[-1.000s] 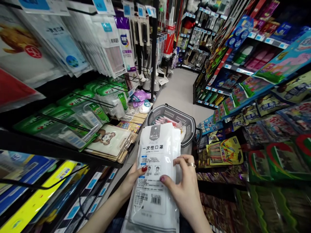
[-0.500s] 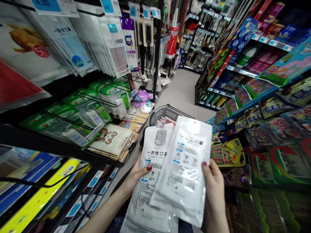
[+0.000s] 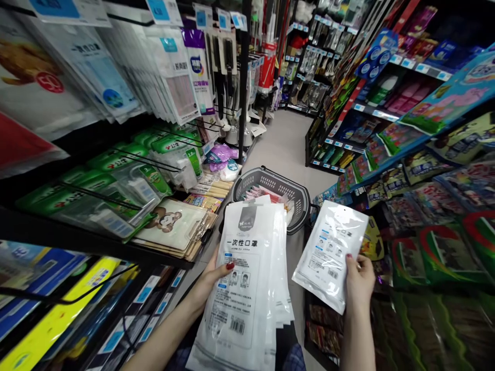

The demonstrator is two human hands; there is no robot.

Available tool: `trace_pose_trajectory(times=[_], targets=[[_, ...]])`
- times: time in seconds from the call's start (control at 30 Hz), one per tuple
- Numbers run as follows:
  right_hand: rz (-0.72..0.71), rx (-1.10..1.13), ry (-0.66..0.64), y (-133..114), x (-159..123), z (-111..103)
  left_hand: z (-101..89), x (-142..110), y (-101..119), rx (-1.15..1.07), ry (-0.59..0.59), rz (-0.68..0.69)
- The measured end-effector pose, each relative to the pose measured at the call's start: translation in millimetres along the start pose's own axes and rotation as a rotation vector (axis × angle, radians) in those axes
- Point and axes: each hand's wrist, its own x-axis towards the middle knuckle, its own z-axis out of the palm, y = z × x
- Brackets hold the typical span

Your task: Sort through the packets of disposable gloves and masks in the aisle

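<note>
In my left hand (image 3: 216, 278) is a stack of white plastic mask packs (image 3: 243, 293), printed with black text and small face pictures. The thumb presses on the front pack while the other fingers are hidden behind the stack. My right hand (image 3: 359, 275), off to the right and apart from the stack, grips a single white mask pack (image 3: 330, 252) by its right edge. That pack is tilted and glossy. Just beyond the stack stands a grey shopping basket (image 3: 297, 198) with some packaged goods inside, partly covered by the packs.
Hanging packs (image 3: 178, 77) and green-carded goods (image 3: 116, 159) fill the left shelves. Clipboards (image 3: 174, 226) lie on the lower left shelf. Snack bags (image 3: 421, 170) hang close on my right. The grey aisle floor (image 3: 286, 129) runs ahead between racks.
My right hand has moved right, carrying one mask pack away from the stack. The left hand's stack is now uncovered, and more of the basket shows.
</note>
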Motion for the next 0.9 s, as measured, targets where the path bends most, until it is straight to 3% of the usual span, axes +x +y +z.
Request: trace_pose_trajectory(times=[0.17,0.4,0.73,0.9], targets=[[0.146,0.046,-0.272,22,-13,29,-1.5,-1,0,-0.020,0.055,-0.034],[0.170,0.142,-0.624,6,-62,65,-4.5,4,-3,-0.043,0.099,-0.001],[0.185,0.228,-0.640,-20,-104,83,-11.3,5,-6,-0.108,0.224,-0.075],[0.206,0.239,-0.747,-34,-110,91,-7.5,2,-4,-0.069,0.169,-0.023]])
